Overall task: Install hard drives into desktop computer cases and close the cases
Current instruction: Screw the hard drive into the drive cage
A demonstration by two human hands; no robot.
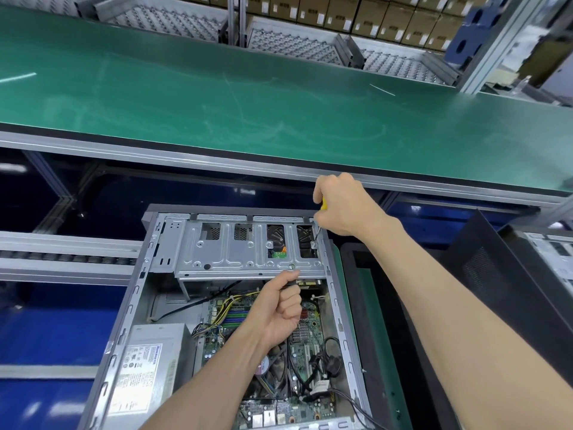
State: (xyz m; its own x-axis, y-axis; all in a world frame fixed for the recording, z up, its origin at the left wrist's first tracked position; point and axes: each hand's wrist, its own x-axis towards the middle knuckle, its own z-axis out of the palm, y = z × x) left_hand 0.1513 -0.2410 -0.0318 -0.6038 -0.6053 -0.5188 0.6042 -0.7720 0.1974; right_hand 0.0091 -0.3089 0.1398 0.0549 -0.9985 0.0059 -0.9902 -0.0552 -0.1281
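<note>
An open desktop case point(136, 305) lies on its side below me, with its motherboard and cables exposed. A silver drive cage point(229, 252) spans the case's far end, and a hard drive point(276, 235) shows through the cage's right openings. My right hand point(344, 206) grips a yellow-handled screwdriver point(323, 203); the tip of its shaft sits on a screw at the cage's right end. My left hand point(279, 308) is curled under the cage's near edge, thumb and fingers pinching something dark there; I cannot tell what it is.
A grey power supply point(148, 367) fills the case's near left corner. A green conveyor belt point(217, 94) runs across behind the case. A black side panel point(496, 274) and another case point(548, 246) stand to the right. Cardboard boxes point(356, 13) and trays line the back.
</note>
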